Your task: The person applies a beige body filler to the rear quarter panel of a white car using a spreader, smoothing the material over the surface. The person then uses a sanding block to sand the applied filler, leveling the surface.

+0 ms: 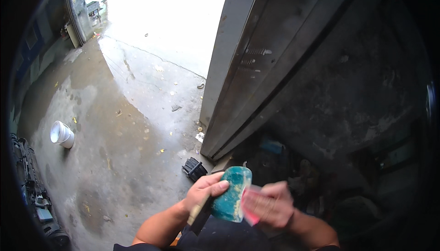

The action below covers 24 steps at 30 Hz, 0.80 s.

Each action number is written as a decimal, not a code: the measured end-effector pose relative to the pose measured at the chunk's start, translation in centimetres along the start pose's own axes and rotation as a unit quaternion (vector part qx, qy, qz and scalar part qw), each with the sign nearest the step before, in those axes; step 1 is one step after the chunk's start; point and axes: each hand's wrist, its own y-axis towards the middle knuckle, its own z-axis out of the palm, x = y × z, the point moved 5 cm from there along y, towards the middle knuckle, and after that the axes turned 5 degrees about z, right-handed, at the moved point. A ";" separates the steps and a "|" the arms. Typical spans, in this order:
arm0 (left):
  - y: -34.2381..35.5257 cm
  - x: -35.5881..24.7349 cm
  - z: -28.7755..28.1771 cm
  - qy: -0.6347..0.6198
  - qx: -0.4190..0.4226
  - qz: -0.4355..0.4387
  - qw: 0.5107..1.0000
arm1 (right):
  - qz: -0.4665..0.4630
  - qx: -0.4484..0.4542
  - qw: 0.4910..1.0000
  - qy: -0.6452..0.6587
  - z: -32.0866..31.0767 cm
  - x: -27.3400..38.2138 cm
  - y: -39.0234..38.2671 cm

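Held in front of my body is a teal, rounded flat piece (233,196) with pale smears along its edge. My left hand (206,190) grips its left side, the thumb lying on the face. Below that palm juts a flat dark piece with a tan edge (198,214); its kind cannot be made out. My right hand (270,205), blurred by motion, is closed on a pinkish-red pad or cloth (250,210) pressed against the right edge of the teal piece. The underside of the teal piece is hidden.
A tall grey metal door or post (238,67) rises just ahead. At its foot sits a black ribbed part (194,169) on the stained concrete floor (137,182). A white bucket (64,135) stands to the left, near dark piled parts (34,187). Bright daylight fills the doorway.
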 end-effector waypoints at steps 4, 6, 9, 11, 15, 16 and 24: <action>-0.2 -0.1 0.3 0.033 -0.002 0.005 0.999 | -0.017 -0.005 1.000 -0.004 0.2 0.3 -0.5; -0.1 0.1 0.6 0.029 0.013 -0.014 0.999 | 0.052 -0.003 0.998 -0.042 0.4 -0.3 -0.6; 0.1 -0.1 0.1 -0.013 -0.036 -0.006 0.999 | 0.017 -0.009 1.000 0.001 0.7 0.6 -0.7; 0.4 -0.3 -0.3 0.007 -0.054 -0.013 0.998 | -0.071 -0.002 0.997 0.017 1.1 1.8 -0.9; 0.8 -0.7 -0.3 0.013 -0.038 -0.019 0.999 | 0.015 -0.016 0.999 0.048 1.0 0.6 -0.4; 0.9 -0.8 -0.4 0.018 -0.038 -0.012 0.999 | -0.005 -0.008 0.999 0.031 1.0 0.6 -0.2; 1.1 0.2 -0.1 0.043 0.033 -0.011 0.998 | 0.130 -0.016 0.987 0.098 0.2 -2.9 0.1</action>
